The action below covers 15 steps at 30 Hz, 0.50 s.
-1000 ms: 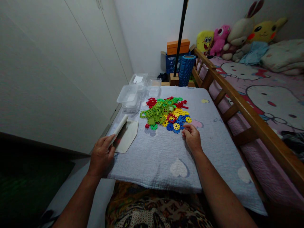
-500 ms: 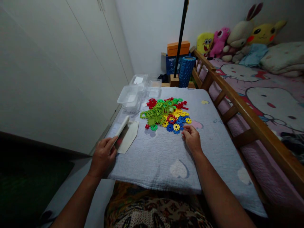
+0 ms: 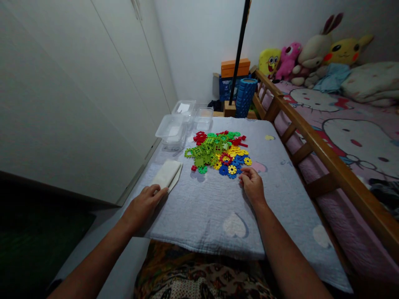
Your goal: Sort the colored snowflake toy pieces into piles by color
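Observation:
My left hand (image 3: 149,204) has its fingers and thumb on the near end of a folded off-white sheet, like cloth or a flat pouch (image 3: 168,172), lying on the table's left side. One layer of it lies over another, with a pointed edge showing on the right. My right hand (image 3: 252,185) rests on the tablecloth, fingers loosely curled and a little apart, nothing visible in them. Just beyond its fingertips are blue flower-shaped discs (image 3: 223,170) and a yellow flower-shaped disc (image 3: 232,169), at the front of a pile of plastic building pieces (image 3: 207,151) in green, red, yellow and blue.
Clear plastic boxes (image 3: 171,129) stand at the table's back left. A pale blue cloth (image 3: 205,216) covers the table. White cabinet doors (image 3: 102,104) rise on the left; a wooden bed rail (image 3: 311,143) runs along the right. Behind the table stand a black pole (image 3: 238,54) and blue roller (image 3: 246,97).
My left hand has moved right, turning the raised flap of the off-white sheet over so that it lies flatter. My right hand stays beside the pile.

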Each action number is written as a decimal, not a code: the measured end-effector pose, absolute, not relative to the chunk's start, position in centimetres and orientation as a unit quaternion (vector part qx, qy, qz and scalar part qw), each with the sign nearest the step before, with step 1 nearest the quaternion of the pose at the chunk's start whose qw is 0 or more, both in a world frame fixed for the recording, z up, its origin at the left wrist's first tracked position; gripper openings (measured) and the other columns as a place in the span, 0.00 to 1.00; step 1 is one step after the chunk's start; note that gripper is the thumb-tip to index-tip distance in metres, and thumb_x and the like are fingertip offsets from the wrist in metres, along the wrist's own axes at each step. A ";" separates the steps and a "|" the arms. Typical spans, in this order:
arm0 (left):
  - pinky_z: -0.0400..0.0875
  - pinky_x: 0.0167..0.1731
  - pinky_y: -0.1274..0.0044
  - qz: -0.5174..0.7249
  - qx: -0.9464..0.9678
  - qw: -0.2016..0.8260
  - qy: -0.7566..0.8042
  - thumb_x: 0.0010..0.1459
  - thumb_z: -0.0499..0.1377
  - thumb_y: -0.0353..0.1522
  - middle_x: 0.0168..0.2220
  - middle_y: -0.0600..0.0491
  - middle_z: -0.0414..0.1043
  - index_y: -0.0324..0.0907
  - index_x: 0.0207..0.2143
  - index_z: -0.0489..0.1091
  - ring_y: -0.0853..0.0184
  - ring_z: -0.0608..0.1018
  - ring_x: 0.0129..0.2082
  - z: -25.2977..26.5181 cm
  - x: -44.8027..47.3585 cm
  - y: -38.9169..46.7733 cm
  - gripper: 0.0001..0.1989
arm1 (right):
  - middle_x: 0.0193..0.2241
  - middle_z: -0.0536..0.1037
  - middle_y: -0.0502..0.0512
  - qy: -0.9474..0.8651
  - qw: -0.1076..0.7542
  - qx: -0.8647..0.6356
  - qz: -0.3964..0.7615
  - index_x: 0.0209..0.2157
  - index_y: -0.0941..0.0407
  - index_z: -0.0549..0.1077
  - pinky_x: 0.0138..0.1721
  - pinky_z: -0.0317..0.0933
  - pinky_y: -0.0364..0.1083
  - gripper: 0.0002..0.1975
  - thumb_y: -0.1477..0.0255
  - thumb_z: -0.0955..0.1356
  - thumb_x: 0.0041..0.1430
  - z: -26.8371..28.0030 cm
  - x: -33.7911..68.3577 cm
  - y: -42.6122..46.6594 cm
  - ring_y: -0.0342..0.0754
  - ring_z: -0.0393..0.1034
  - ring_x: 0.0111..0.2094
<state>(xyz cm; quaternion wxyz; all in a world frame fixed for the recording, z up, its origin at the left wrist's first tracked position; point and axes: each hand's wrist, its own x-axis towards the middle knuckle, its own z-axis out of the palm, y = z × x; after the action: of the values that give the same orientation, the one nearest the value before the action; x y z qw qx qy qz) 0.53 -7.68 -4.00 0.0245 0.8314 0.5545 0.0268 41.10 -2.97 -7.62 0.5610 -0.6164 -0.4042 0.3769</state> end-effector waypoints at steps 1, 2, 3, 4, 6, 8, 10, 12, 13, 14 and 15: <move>0.74 0.43 0.70 0.017 0.833 0.030 0.552 0.58 0.51 0.22 0.49 0.46 0.72 0.52 0.56 0.70 0.58 0.73 0.49 -3.7 0.8 -7.6 0.27 | 0.25 0.74 0.47 -0.404 0.562 -0.615 0.378 0.37 0.55 0.73 0.23 0.61 0.41 0.14 0.67 0.66 0.47 -7.6 41.1 -3.0 0.42 0.66 0.21; 0.74 0.41 0.71 0.006 0.835 0.036 0.550 0.57 0.51 0.21 0.49 0.46 0.72 0.52 0.56 0.70 0.58 0.73 0.48 -3.4 1.0 -7.6 0.28 | 0.25 0.74 0.47 -0.404 0.562 -0.614 0.379 0.38 0.55 0.73 0.23 0.61 0.41 0.14 0.67 0.66 0.47 -7.5 41.1 -3.0 0.42 0.66 0.22; 0.74 0.40 0.71 -0.003 0.835 0.042 0.549 0.57 0.51 0.21 0.49 0.46 0.71 0.53 0.56 0.70 0.58 0.74 0.48 -3.1 1.2 -7.6 0.28 | 0.25 0.74 0.47 -0.404 0.562 -0.614 0.378 0.38 0.55 0.73 0.23 0.61 0.41 0.14 0.67 0.66 0.47 -7.5 41.1 -3.1 0.42 0.66 0.22; 0.75 0.39 0.72 -0.011 0.834 0.047 0.549 0.57 0.50 0.21 0.49 0.46 0.71 0.53 0.56 0.70 0.58 0.74 0.48 -2.9 1.4 -7.6 0.28 | 0.25 0.74 0.47 -0.405 0.562 -0.615 0.376 0.38 0.55 0.73 0.23 0.61 0.41 0.14 0.67 0.66 0.47 -7.4 41.1 -3.1 0.42 0.66 0.22; 0.75 0.39 0.72 -0.023 0.832 0.058 0.551 0.58 0.50 0.21 0.50 0.46 0.71 0.52 0.56 0.70 0.58 0.74 0.49 -2.6 1.8 -7.6 0.28 | 0.25 0.74 0.47 -0.409 0.559 -0.619 0.370 0.37 0.55 0.73 0.23 0.60 0.41 0.14 0.67 0.66 0.47 -7.4 41.1 -3.1 0.42 0.67 0.22; 0.75 0.41 0.71 -0.039 0.831 0.061 0.551 0.57 0.49 0.20 0.50 0.45 0.71 0.51 0.56 0.70 0.58 0.75 0.49 -2.3 2.0 -7.7 0.29 | 0.25 0.74 0.48 -0.411 0.557 -0.621 0.367 0.37 0.55 0.73 0.23 0.60 0.41 0.14 0.67 0.66 0.47 -7.5 41.1 -3.1 0.42 0.67 0.22; 0.74 0.43 0.69 -0.066 0.835 0.059 0.544 0.55 0.50 0.19 0.49 0.45 0.72 0.49 0.56 0.70 0.57 0.76 0.48 -1.7 2.3 -7.7 0.29 | 0.25 0.74 0.48 -0.411 0.557 -0.620 0.369 0.37 0.55 0.73 0.23 0.60 0.41 0.14 0.67 0.66 0.47 -7.6 41.2 -3.0 0.42 0.67 0.22; 0.74 0.45 0.68 -0.095 0.841 0.057 0.530 0.52 0.52 0.19 0.48 0.45 0.73 0.47 0.56 0.71 0.57 0.76 0.47 -1.0 2.8 -7.5 0.30 | 0.25 0.74 0.48 -0.409 0.558 -0.620 0.369 0.38 0.55 0.73 0.23 0.60 0.41 0.14 0.67 0.66 0.47 -7.7 41.2 -3.0 0.42 0.66 0.22; 0.73 0.45 0.67 -0.103 0.845 0.059 0.521 0.52 0.53 0.19 0.47 0.45 0.73 0.46 0.55 0.71 0.57 0.76 0.46 -0.6 3.1 -7.2 0.29 | 0.25 0.74 0.48 -0.409 0.558 -0.620 0.369 0.38 0.55 0.73 0.23 0.60 0.41 0.14 0.67 0.66 0.47 -7.7 41.2 -3.0 0.42 0.66 0.22; 0.72 0.47 0.67 -0.095 0.851 0.053 0.514 0.53 0.53 0.20 0.46 0.45 0.74 0.45 0.55 0.71 0.56 0.76 0.46 -0.2 3.6 -6.7 0.28 | 0.25 0.74 0.48 -0.409 0.558 -0.621 0.369 0.38 0.55 0.73 0.23 0.60 0.41 0.14 0.67 0.66 0.47 -7.8 41.1 -3.0 0.42 0.66 0.22; 0.72 0.48 0.66 -0.076 0.857 0.041 0.508 0.54 0.54 0.22 0.48 0.45 0.74 0.45 0.56 0.71 0.56 0.76 0.47 0.0 4.1 -6.2 0.27 | 0.25 0.74 0.48 -0.410 0.557 -0.621 0.368 0.38 0.55 0.73 0.23 0.60 0.41 0.14 0.67 0.66 0.47 -7.8 41.1 -3.0 0.42 0.66 0.22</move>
<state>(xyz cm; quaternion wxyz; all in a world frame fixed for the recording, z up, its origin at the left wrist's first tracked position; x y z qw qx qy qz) 4.08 -6.16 -0.04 0.0409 0.8567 0.5085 -0.0761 41.14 -2.97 -7.80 0.5574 -0.6210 -0.4097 0.3684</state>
